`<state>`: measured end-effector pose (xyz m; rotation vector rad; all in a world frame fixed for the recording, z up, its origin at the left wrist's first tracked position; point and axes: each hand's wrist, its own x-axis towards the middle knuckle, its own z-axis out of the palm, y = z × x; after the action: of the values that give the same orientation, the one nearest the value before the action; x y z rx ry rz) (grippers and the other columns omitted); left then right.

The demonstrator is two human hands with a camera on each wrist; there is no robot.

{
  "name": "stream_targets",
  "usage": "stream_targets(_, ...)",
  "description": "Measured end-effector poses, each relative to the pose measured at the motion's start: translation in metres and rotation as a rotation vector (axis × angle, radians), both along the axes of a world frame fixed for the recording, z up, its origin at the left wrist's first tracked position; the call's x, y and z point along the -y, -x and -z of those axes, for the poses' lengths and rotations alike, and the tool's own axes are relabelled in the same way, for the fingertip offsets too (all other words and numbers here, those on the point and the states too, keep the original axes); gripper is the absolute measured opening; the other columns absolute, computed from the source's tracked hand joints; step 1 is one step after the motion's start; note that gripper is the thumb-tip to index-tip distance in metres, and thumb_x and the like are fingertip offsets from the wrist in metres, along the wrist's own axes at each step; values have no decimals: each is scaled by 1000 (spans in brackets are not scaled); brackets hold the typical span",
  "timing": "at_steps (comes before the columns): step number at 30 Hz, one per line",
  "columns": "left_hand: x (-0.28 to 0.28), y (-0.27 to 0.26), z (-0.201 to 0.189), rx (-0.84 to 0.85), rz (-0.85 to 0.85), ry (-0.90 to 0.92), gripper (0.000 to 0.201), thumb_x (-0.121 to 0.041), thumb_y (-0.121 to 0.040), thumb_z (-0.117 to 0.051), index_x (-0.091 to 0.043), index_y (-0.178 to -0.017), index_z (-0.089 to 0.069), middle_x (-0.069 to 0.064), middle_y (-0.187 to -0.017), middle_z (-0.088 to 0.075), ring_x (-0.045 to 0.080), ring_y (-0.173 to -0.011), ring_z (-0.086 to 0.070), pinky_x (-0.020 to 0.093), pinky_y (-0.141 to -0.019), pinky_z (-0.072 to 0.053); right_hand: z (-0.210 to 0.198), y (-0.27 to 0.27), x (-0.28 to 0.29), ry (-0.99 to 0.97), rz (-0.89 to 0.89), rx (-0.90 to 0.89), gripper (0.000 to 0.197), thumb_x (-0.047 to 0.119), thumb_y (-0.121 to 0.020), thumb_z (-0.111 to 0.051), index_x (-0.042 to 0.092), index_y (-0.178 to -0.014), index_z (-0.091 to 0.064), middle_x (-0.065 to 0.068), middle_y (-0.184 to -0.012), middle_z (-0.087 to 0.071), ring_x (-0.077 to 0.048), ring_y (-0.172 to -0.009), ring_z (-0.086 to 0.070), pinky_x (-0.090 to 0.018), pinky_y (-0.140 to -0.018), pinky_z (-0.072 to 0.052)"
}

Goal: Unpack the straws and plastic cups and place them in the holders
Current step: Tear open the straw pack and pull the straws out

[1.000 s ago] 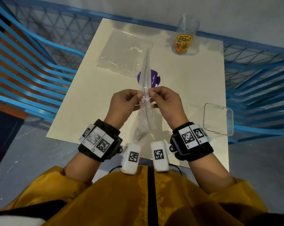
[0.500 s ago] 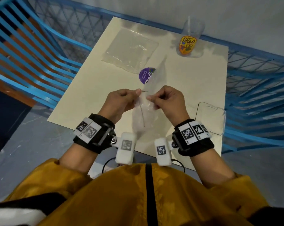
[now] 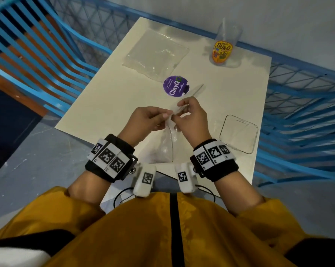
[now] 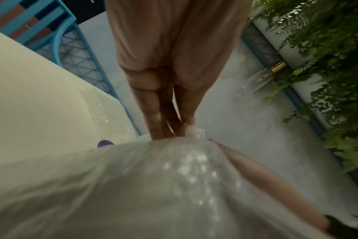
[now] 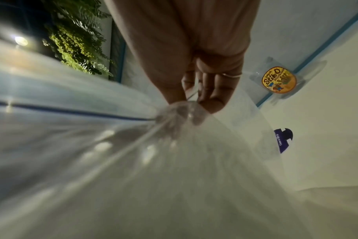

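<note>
while both hands work close together over the near part of the table (image 3: 105,105), the left hand (image 3: 145,120) and the right hand (image 3: 191,120) each pinch the top of a clear bag (image 3: 166,145) that hangs down between the wrists; in the wrist views the film bunches right at the fingertips (image 4: 186,119) and spreads wide toward the camera. a thin clear straw (image 3: 196,90) pokes out past the right hand, slanting away toward the far side, and a dark thin line runs down inside the bag, though i cannot tell what it is or how many straws are in there. just beyond the hands lies a purple round lid (image 3: 175,86) marked claygo, flat on the table. farther off sits a second bag (image 3: 155,54), flat and crinkled; its contents are too clear to make out. a clear cup (image 3: 225,43) with a yellow stik-o label stands upright at the far edge, and nothing shows inside it. a clear square tub (image 3: 237,133) sits at the right edge, just beside the right wrist
</note>
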<state>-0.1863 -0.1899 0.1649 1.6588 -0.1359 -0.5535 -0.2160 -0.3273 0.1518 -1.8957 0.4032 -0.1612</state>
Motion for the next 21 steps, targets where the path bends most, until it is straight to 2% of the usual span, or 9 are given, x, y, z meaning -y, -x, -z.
stream_targets(2, 0, 2, 1, -15, -28, 15, 20, -3, -88, -61, -3, -108, -66, 12, -86, -67, 15, -77, -67, 22, -78, -58, 1, -2, 1, 33, 11, 50, 23, -1, -79, -61, 20, -86, -55, -1, -80, -59, -22, -61, -58, -24, -52, -49)
stream_targets(5, -1, 2, 2, -63, -115, -19, 9, -9, -83, -68, -3, -90, -69, 11, -77, -66, 11, -66, -66, 19, -68, -58, 0, 2, -2, 104, -14, 116, 24, 0, -82, -53, 16, -96, -64, -1, -86, -64, -22, -72, -61, -36, -71, -55)
stream_targets(7, -1, 2, 3, -79, -84, -39, 7, -11, -85, -66, -5, -82, -68, 8, -77, -66, 10, -65, -65, 18, -67, -57, -1, 6, -5, 48, -15, 125, 28, -1, -82, -54, 19, -101, -56, -1, -83, -65, -18, -72, -62, -29, -72, -54)
stream_targets(9, -2, 2, 4, -81, -78, -22, 11, -11, -89, -62, -8, -79, -65, 6, -76, -64, 7, -63, -64, 17, -66, -56, -3, 8, -7, -60, 4, 117, 28, 2, -81, -60, 22, -93, -45, 0, -77, -66, -10, -68, -62, -16, -66, -50)
stream_targets(10, -3, 2, 5, -81, -90, -5, 12, -10, -90, -60, -9, -79, -64, 5, -76, -64, 6, -63, -64, 17, -66, -56, -3, 9, -7, -111, 0, 100, 29, 4, -80, -64, 24, -88, -44, -2, -78, -68, -10, -70, -63, -15, -67, -49)
stream_targets(13, -9, 1, 6, -85, -118, 21, 12, -11, -89, -62, -10, -78, -67, 4, -74, -68, 11, -66, -66, 20, -68, -56, -4, 11, -6, -313, -55, 45, 33, 0, -78, -67, 23, -89, -46, -11, -84, -70, -19, -78, -67, -25, -76, -53)
stream_targets(15, -11, 1, 6, -78, -117, 12, 11, -11, -87, -64, -9, -78, -68, 5, -73, -69, 13, -67, -66, 21, -68, -56, -5, 11, -3, -381, -68, 38, 34, -4, -76, -68, 19, -91, -49, -8, -80, -70, -16, -75, -67, -21, -75, -54)
stream_targets(18, -9, 2, 2, -23, -150, -22, 8, -7, -84, -68, -5, -76, -66, 0, -66, -69, 8, -61, -67, 19, -64, -56, -6, 10, -2, -437, -60, 12, 32, 0, -74, -72, 19, -90, -53, -3, -79, -71, -10, -73, -68, -22, -75, -54)
stream_targets(21, -7, 3, 2, 73, -171, -88, 13, -3, -81, -69, -8, -70, -64, 6, -69, -68, 8, -61, -67, 20, -66, -58, -5, 9, -2, -499, -24, -27, 31, -2, -72, -72, 19, -82, -51, -3, -75, -70, -7, -67, -67, -20, -67, -50)
